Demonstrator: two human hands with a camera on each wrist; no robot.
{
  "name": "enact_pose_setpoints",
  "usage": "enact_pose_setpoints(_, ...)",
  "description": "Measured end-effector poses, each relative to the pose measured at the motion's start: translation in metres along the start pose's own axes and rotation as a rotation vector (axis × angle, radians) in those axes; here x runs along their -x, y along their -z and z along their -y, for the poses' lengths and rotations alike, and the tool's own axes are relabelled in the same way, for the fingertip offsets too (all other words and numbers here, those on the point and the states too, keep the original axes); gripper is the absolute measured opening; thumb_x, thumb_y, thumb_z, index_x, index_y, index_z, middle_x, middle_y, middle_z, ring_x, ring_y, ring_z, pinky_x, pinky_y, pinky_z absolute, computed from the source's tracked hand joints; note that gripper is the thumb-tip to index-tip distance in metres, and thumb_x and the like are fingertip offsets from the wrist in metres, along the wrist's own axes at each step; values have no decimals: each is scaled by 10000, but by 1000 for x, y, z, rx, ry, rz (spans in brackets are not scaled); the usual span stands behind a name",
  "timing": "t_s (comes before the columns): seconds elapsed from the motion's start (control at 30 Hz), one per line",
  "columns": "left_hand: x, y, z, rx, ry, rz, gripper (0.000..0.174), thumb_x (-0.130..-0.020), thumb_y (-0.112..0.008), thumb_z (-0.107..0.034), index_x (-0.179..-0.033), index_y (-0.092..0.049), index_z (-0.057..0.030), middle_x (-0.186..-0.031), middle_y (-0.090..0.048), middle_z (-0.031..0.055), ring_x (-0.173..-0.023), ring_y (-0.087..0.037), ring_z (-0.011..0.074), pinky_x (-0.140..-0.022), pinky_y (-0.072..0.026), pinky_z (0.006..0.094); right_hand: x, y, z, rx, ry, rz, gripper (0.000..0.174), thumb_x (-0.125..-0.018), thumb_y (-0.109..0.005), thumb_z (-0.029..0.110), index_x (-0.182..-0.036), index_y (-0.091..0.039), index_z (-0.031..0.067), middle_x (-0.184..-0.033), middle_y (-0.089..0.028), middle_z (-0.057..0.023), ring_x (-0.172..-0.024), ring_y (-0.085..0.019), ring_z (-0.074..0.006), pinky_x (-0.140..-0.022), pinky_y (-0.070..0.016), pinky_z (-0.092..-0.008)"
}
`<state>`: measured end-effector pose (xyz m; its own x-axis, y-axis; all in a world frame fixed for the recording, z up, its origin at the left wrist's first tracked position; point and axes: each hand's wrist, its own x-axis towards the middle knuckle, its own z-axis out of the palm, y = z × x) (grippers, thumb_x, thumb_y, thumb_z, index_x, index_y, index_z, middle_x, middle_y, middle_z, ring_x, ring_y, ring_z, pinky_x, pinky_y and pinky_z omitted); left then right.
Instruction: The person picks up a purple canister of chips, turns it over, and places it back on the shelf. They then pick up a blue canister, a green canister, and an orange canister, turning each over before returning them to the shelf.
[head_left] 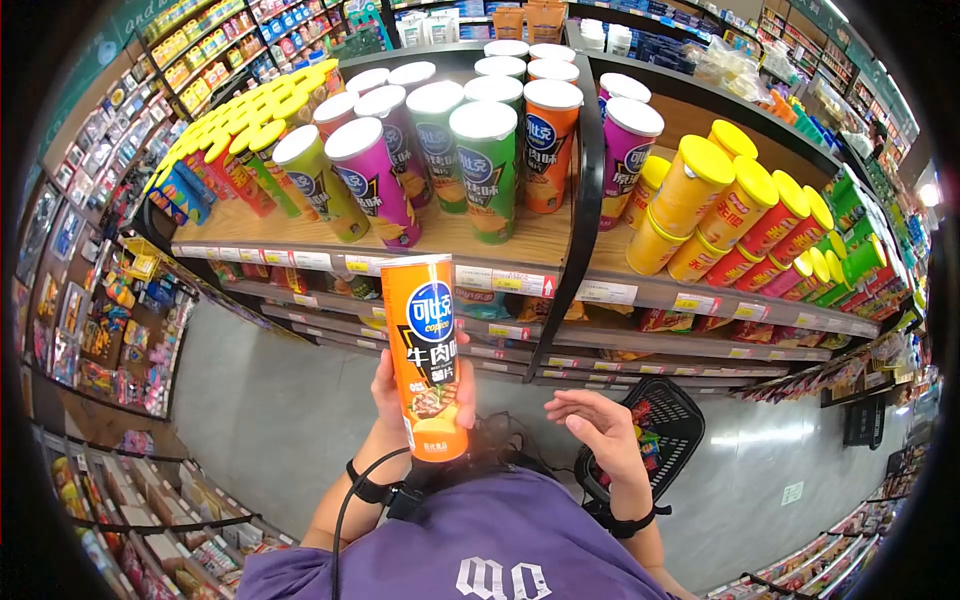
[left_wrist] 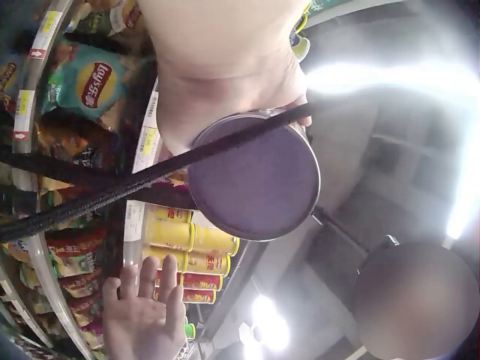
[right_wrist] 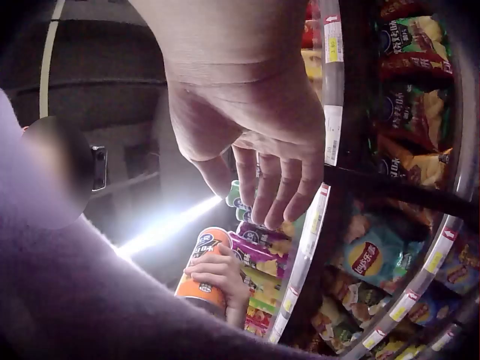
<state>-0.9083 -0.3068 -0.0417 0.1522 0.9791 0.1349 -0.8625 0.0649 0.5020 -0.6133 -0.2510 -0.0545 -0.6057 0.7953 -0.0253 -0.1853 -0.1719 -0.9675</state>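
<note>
My left hand (head_left: 386, 398) grips an upright orange potato chip can (head_left: 425, 345) with a white lid, held out in front of the purple shirt. Its printed label faces the head camera. In the left wrist view the round can bottom (left_wrist: 255, 184) shows below the palm, with a dark cable crossing it. Fingers of that hand (right_wrist: 225, 276) wrap around the can in the right wrist view. My right hand (head_left: 598, 425) hovers to the right of the can, holding nothing, its fingers (right_wrist: 289, 184) loosely extended.
Ahead, a wooden shelf (head_left: 545, 245) carries chip cans, among them green (head_left: 485, 180), purple (head_left: 372, 190) and another orange one (head_left: 548, 150). Yellow-lidded cans (head_left: 700, 180) are stacked on the right. A black shopping basket (head_left: 685, 425) with packets stands on the floor beside the right hand.
</note>
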Motion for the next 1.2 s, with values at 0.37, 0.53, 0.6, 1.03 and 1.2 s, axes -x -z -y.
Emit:
enact_pose_setpoints(0.37, 4, 4, -1, -28, -40, -10, 936, -967, -492, -771, -1554, -377, -51, -963, -620, 237, -755, -691, 371, -671, -572, 471, -5, -2, -4, 6, 5, 26, 377, -1005, -660, 84, -1362, -639, -35, -1230, -727, -159, -1118, -701, -221, -1006, -544, -357)
enact_pose_setpoints(0.53, -3, -5, -2, -85, -3, -72, 962, -967, -435, -808, -1512, -422, -15, -1060, -646, 241, -895, -718, 362, -775, -595, 455, -12, -9, -3, -15, 35, 46, 414, -991, -670, 65, -1394, -626, -18, -1245, -718, -129, -1118, -695, -206, -1009, -536, -356)
enact_pose_setpoints(0.6, -1, 1, -4, -94, 37, -54, 992, -973, -357, -832, -1514, -434, -4, -1228, -638, 249, -1065, -703, 370, -914, -583, 483, -16, -18, 0, -5, 40, 80, 484, -978, -683, 61, -1447, -581, -5, -1330, -675, -130, -1131, -687, -211, -1014, -532, -358)
enact_pose_setpoints(1.03, -5, -12, -4, -194, 191, 45, 1082, -960, -585, -677, -1711, -37, -123, -1728, -227, 140, -1580, -268, 322, -1270, -226, 540, -29, -49, -1, -55, 89, 81, 1035, -879, -824, 209, -1671, -185, 18, -1681, -317, -139, -1531, -357, -261, -1203, -373, -442)
enact_pose_setpoints(1.2, -7, -12, -7, -286, 272, 128, 1164, -847, -717, -616, -1697, -144, -66, -1739, -212, 174, -1615, -188, 349, -1256, -228, 603, -24, -49, -3, -123, -5, -31, 1098, -882, -866, 314, -1662, -157, 9, -1617, -383, -125, -1500, -390, -212, -1224, -337, -374)
